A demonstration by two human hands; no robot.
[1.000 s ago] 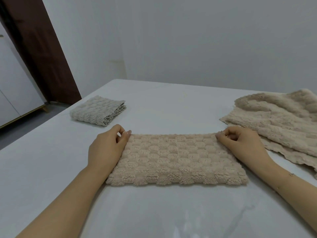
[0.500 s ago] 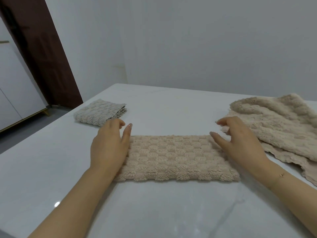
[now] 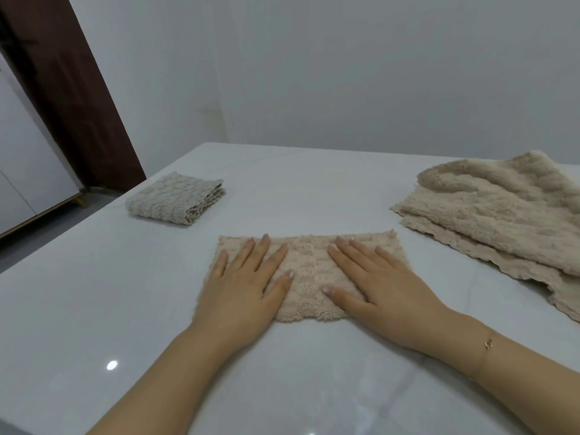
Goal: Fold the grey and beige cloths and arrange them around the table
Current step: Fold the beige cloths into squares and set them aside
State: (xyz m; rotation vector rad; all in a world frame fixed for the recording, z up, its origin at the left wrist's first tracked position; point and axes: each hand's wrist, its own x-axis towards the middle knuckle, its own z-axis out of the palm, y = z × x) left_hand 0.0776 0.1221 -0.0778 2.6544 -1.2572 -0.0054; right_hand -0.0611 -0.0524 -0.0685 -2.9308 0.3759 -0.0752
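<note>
A beige cloth [image 3: 309, 271], folded into a long strip, lies flat on the white table [image 3: 94, 302] in front of me. My left hand [image 3: 248, 284] presses flat on its left half, fingers straight and spread. My right hand [image 3: 376, 281] presses flat on its right half the same way. A grey cloth [image 3: 177, 198], folded into a small square, sits at the table's far left. A loose pile of beige cloths [image 3: 502, 211] lies crumpled at the right.
The table's left edge runs diagonally past the grey cloth, with floor and a dark brown door frame [image 3: 69, 89] beyond. A plain wall [image 3: 345, 73] stands behind the table's far edge.
Both hands let go of the cloth's far corners, lifted, then came down flat on top of the folded beige cloth, closer together. The view has tilted down a little.
</note>
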